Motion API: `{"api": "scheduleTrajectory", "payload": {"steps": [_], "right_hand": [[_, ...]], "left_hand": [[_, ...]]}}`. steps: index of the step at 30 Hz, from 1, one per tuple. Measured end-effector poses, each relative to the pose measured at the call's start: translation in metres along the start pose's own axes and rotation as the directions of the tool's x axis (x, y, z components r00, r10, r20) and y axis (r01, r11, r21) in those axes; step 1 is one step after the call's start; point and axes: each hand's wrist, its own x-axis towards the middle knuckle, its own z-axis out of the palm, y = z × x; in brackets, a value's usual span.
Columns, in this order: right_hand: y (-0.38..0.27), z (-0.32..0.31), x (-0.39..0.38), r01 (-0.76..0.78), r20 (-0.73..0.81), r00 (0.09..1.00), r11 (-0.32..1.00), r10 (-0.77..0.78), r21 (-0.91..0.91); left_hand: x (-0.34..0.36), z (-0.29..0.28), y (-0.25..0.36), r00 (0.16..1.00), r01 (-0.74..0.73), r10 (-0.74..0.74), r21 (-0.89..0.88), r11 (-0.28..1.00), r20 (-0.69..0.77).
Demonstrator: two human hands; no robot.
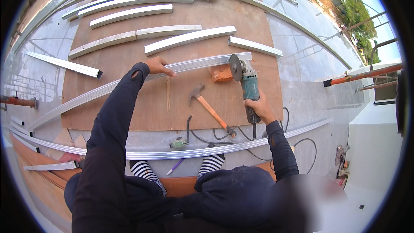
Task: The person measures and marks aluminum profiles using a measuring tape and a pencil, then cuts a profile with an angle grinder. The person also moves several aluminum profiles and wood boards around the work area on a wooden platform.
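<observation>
My right hand (260,106) is wrapped round the body of a green angle grinder (250,87). The grinder's dark disc (236,67) stands upright against a long silver metal channel (196,63), close to its right end. Farther left, my left hand (158,66) grips the same channel from above, fingers over its edge. An orange-red brick piece (221,73) lies under the channel beside the disc. Nearer to me, a claw hammer (210,110) with an orange wooden handle rests on the brown board. The grinder's black cord trails toward my feet.
Several cut metal tubes (189,40) lie across the brown board (181,99). A long metal rail (233,149) runs in front of my striped socks. Near it are a purple marker (175,167) and a small green tool (178,143). Orange scaffold poles (362,74) stand at the right.
</observation>
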Motion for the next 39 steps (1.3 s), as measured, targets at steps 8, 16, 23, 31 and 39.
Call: {"api": "scheduleTrajectory", "payload": {"steps": [8, 16, 23, 31, 39], "right_hand": [[-0.01, -0.008, -0.023, -0.029, -0.034, 0.999, 0.993, 0.033, 0.118], [-0.016, -0.008, 0.003, -0.021, -0.034, 0.999, 0.99, 0.026, 0.143], [-0.021, 0.001, 0.014, -0.028, -0.021, 0.999, 0.994, 0.031, 0.108], [-0.026, 0.008, 0.022, -0.03, -0.008, 0.999, 0.996, 0.031, 0.079], [-0.02, 0.006, 0.028, -0.019, -0.025, 0.999, 0.999, 0.02, 0.038]], "left_hand": [[-0.013, 0.005, 0.01, 0.994, -0.032, 0.026, -0.054, 0.998, -0.106], [-0.026, 0.029, 0.012, 0.983, 0.019, 0.003, 0.117, 0.993, -0.186], [-0.041, 0.035, 0.027, 0.963, 0.009, 0.09, 0.366, 0.931, -0.253], [-0.04, 0.038, 0.021, 0.949, 0.007, 0.11, 0.366, 0.931, -0.297], [-0.037, 0.038, 0.023, 0.953, 0.016, 0.104, 0.388, 0.922, -0.285]]}}
